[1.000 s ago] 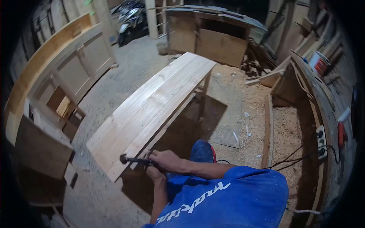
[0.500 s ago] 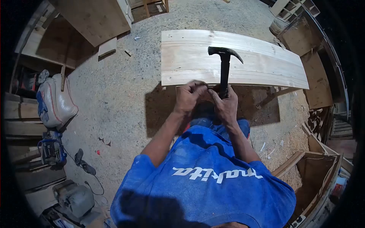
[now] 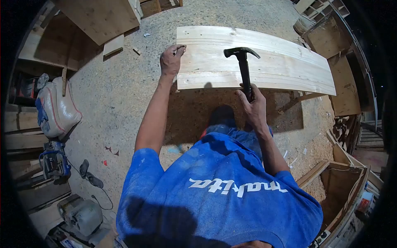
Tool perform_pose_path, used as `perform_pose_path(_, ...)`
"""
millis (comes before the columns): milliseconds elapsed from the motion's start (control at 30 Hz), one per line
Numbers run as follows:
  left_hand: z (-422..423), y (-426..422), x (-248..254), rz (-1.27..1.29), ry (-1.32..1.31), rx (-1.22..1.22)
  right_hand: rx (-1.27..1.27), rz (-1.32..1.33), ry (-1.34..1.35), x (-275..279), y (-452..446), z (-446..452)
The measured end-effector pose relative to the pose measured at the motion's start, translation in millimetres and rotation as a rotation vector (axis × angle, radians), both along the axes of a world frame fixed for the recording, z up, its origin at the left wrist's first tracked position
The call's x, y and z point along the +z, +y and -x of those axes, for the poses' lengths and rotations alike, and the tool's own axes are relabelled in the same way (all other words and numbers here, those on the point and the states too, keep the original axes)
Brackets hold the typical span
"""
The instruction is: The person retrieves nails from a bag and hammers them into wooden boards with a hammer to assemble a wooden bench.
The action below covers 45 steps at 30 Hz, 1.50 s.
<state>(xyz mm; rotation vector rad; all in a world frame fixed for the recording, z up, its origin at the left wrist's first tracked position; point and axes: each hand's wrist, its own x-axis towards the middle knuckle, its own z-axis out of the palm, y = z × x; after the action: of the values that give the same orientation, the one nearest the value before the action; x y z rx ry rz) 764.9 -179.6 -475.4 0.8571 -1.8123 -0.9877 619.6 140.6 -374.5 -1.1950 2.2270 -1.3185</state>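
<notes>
A black claw hammer point(image 3: 244, 68) stands upright in my right hand point(image 3: 255, 108), its head above the pale wooden board point(image 3: 256, 62). My right fingers wrap round the lower handle, near the board's front edge. My left hand point(image 3: 170, 61) is at the board's left end, with thumb and fingertips pinched together; what lies between them is too small to make out. Small dark marks show on the board's surface. Below the front edge, a wooden leg point(image 3: 304, 98) slants at the right.
A stuffed sack point(image 3: 60, 108) and a blue machine point(image 3: 54, 162) are at the left. Sandals point(image 3: 91, 175) lie on the floor. Wooden cabinets point(image 3: 99, 18) stand at the upper left, and an open wooden frame point(image 3: 341, 182) at the lower right.
My hands have parted: the left has moved up and left to the board's end, while the right still holds the hammer and has shifted slightly. The view has turned since the oldest frame.
</notes>
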Motion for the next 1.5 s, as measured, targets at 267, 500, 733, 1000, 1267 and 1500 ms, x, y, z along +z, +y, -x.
perform_pose_path(267,0.2,0.9,5.7,-0.034,-0.042,0.029,0.178,0.038,0.112,42.9,-47.6,-8.3)
perform_pose_path(500,1.8,1.3,4.7,0.054,0.045,0.04,0.381,-0.032,0.448,28.8,-117.4,-17.2)
perform_pose_path(733,2.1,11.0,12.2,0.023,0.084,0.019,0.35,0.082,0.429,43.6,-120.3,-28.6)
perform_pose_path(1000,-4.0,9.3,12.9,0.058,0.001,-0.007,0.378,0.044,0.33,76.2,-115.1,-17.2)
perform_pose_path(1267,-43.1,37.1,-34.5,-0.586,-0.043,-0.088,0.397,0.135,0.657,42.7,-121.3,-12.5)
perform_pose_path(1500,-29.6,38.2,-36.0,-1.113,0.373,-0.485,0.411,0.641,-0.756,121.9,-115.2,-10.6)
